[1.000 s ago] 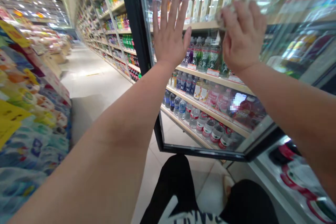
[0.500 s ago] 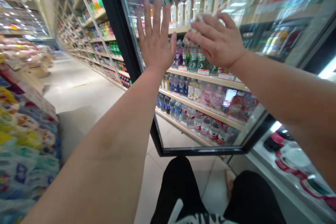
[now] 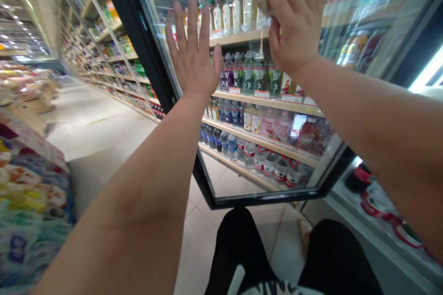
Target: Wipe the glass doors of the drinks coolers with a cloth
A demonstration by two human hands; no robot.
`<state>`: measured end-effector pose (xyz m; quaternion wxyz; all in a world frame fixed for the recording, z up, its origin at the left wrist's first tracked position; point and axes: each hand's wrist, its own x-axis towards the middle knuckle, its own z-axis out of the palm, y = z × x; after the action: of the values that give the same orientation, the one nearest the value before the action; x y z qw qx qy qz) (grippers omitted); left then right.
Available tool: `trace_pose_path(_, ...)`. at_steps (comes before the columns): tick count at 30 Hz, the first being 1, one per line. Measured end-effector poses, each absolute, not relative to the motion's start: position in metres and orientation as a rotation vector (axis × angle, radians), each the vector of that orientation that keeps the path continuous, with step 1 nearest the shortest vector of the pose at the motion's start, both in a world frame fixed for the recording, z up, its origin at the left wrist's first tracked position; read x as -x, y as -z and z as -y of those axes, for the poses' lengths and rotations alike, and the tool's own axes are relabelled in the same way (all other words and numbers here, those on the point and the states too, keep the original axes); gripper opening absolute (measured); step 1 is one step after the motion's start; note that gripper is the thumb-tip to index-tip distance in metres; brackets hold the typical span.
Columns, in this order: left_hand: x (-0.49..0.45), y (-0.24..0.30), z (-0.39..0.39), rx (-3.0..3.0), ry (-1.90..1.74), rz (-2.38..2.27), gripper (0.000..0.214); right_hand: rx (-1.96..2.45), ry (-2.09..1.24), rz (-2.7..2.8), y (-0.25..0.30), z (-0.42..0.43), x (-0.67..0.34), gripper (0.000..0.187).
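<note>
Your only camera rides on your head, looking forward and down along your forearms (image 3: 134,189). It sits close: behind and above your left hand (image 3: 194,53), with your right hand (image 3: 296,20) nearer the top edge. Beyond both hands it faces the glass door (image 3: 263,198) at a slant, seeing through to the shelves (image 3: 266,99). Below your hands it takes in your knees (image 3: 238,235); left of your left hand it sees far down the aisle (image 3: 100,101).
</note>
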<state>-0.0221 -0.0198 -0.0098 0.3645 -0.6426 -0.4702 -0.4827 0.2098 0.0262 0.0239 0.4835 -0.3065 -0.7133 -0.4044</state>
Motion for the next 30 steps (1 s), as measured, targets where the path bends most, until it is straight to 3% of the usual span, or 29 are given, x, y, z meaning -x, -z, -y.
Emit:
trace_pose_path(5,0.021,0.01,0.017,1.63,1.242,1.23,0.064,0.638,1.103,2.122,-0.02,-0.022,-0.21,0.058)
trace_pose_path(10,0.022,0.011,0.016,1.612,1.243,1.209,0.064,0.735,0.998,1.821,-0.014,-0.026,-0.208,0.056)
trace_pose_path(15,0.021,0.009,0.022,1.678,1.27,1.209,0.065,0.602,1.057,2.123,-0.004,-0.021,-0.206,0.056)
trace_pose_path(21,0.018,0.009,0.023,1.695,1.308,1.221,0.068,0.729,0.973,1.86,-0.007,-0.023,-0.209,0.059)
trace_pose_path(27,0.021,0.009,0.02,1.666,1.257,1.215,0.066,0.663,1.059,2.23,-0.011,-0.017,-0.214,0.055)
trace_pose_path(30,0.022,0.009,0.017,1.643,1.259,1.213,0.066,0.639,1.111,2.046,-0.017,-0.022,-0.22,0.055)
